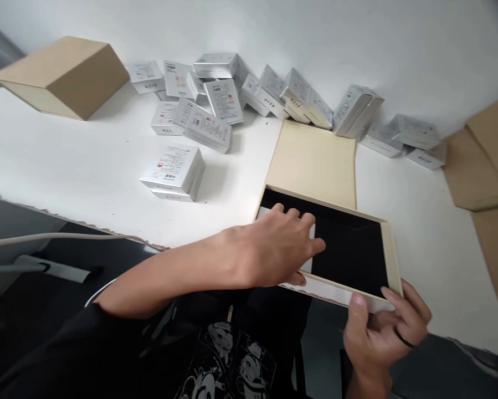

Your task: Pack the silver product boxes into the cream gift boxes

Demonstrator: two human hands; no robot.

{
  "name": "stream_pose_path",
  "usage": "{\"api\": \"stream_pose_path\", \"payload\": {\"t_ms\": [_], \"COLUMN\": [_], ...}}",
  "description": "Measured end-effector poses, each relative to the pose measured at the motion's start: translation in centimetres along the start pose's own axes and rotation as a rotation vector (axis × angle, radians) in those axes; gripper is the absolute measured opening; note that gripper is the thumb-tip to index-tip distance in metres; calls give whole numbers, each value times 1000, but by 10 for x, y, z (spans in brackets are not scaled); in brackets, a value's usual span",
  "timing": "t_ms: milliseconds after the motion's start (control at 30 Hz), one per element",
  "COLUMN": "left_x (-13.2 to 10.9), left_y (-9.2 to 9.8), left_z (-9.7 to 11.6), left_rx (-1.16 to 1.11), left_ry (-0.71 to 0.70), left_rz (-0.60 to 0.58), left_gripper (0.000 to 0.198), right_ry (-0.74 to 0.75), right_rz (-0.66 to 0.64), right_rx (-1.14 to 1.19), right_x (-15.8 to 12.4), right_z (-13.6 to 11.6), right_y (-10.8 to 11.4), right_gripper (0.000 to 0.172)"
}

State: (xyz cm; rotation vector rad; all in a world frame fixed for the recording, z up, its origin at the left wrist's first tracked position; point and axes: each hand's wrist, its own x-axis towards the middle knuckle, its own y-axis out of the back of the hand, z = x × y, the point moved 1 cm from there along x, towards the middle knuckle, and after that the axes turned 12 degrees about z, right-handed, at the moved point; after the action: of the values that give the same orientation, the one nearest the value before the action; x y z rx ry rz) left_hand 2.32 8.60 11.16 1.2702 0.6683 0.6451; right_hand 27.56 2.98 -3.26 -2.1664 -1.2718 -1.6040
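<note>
Cream box [392, 257] at table's [86, 160] near edge, flap [315, 158] open behind; likely light, stiff card, best held at corners. Right hand [385, 330] grips near right corner, thumb on front wall. Left hand [269, 249] curls fingers over pale carton [307, 265] inside (gripping or pressing, cannot tell). Hand hides most of carton; black interior's depth unclear

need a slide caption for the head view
Left hand over a pale item inside an open black-lined box, right hand gripping the box's corner, silver boxes scattered beyond.
</note>
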Motion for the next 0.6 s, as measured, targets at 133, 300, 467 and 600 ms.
{"api": "stream_pose_path", "payload": {"t_ms": [133,300,467,600], "left_x": [-34,-87,-123,-132], "left_y": [-5,-24,-52,-48], "left_z": [0,-38,-82,-75], "left_rx": [-139,-6,-23,-2], "left_ry": [114,900,1433,1299], "left_rz": [424,943,874,1102], "left_gripper": [67,59,90,75], "right_ry": [213,362,286,240], "right_rz": [34,112,157,196], "right_rx": [-2,58,41,10], "right_x": [0,-4,-14,-18], "right_z": [14,34,40,37], "right_y": [-1,-4,-6,-7], "right_gripper": [31,43,43,43]}}
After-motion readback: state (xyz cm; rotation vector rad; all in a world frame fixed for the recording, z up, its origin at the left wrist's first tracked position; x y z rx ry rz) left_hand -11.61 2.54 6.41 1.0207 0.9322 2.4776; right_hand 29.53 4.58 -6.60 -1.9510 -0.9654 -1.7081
